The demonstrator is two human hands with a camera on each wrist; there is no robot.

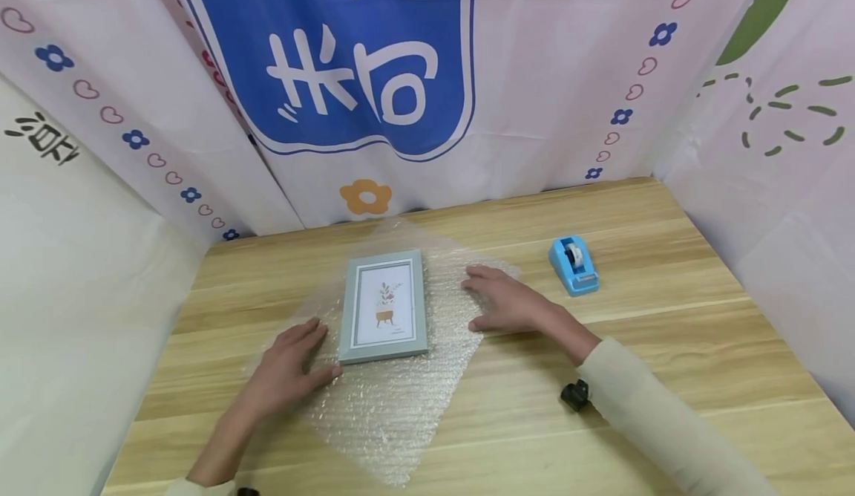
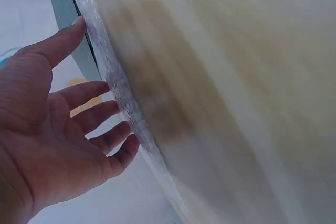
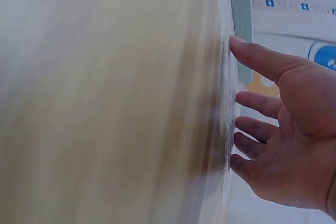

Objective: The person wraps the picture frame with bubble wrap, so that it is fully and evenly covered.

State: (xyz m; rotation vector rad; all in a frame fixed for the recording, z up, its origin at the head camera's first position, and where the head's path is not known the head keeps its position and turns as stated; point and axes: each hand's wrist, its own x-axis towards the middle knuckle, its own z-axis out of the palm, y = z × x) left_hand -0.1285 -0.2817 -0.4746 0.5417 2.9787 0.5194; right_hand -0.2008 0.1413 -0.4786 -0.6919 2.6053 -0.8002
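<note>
A grey-green picture frame (image 1: 419, 303) with a potted-plant print lies face up on a sheet of bubble wrap (image 1: 401, 422). The sheet is spread flat on the wooden table, turned so one corner points toward the person. On the left part of the wrap, the left hand (image 1: 283, 366) rests its fingertips, with the thumb close to the frame's lower left corner. The right hand (image 1: 510, 299) touches the wrap's right side, apart from the frame. Both wrist views show spread, slightly bent fingers (image 2: 97, 116) and fingers (image 3: 257, 129) with their tips on the wrap.
A blue tape dispenser (image 1: 574, 266) with a roll of tape stands on the table (image 1: 634, 258), beyond the right hand. Printed cloth (image 1: 521, 110) hangs behind the table's back edge, and more cloth hangs at both sides.
</note>
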